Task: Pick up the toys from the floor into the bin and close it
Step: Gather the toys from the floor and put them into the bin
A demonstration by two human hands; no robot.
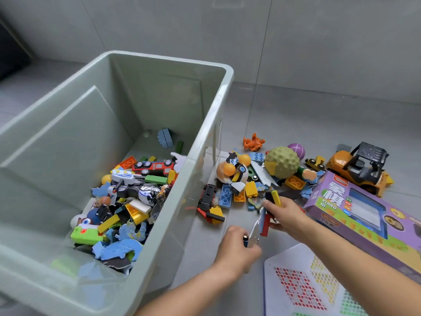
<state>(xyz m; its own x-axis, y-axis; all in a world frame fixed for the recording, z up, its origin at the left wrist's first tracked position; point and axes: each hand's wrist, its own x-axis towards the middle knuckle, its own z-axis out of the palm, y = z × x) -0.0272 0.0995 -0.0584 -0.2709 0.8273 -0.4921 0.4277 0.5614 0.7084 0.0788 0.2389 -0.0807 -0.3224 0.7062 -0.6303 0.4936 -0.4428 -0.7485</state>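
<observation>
1. Beside the bin's right wall, on the grey tiled floor [319, 115], a loose pile of toys is not yet cleared: an orange figure [253, 142], a green bumpy ball [282, 161], a purple ball [297, 150], a black toy car [207, 196], a blue brick [225, 196] and many smaller blocks.
2. Farther right on the floor stand a toy forklift [360, 167] and a purple boxed game [355, 210]. A white peg board [307, 286] lies nearest the person.
3. The pale green bin [68, 137] stands open, and no lid is in view. Its bottom is covered with toys, among them a red fire engine [155, 167], with plenty of room above.
4. The right hand [287, 215] is low at the near edge of the pile. Its fingers are curled, pinching a yellow-and-black piece [274, 198] along with a red, white and blue one.
5. The left hand [238, 247] is just beside it, fingers closed round small pieces [247, 241]; what they are cannot be told.
6. By the look of it, the job is somewhere near halfway. The floor pile, the larger toys and the closing of the bin all remain.
</observation>
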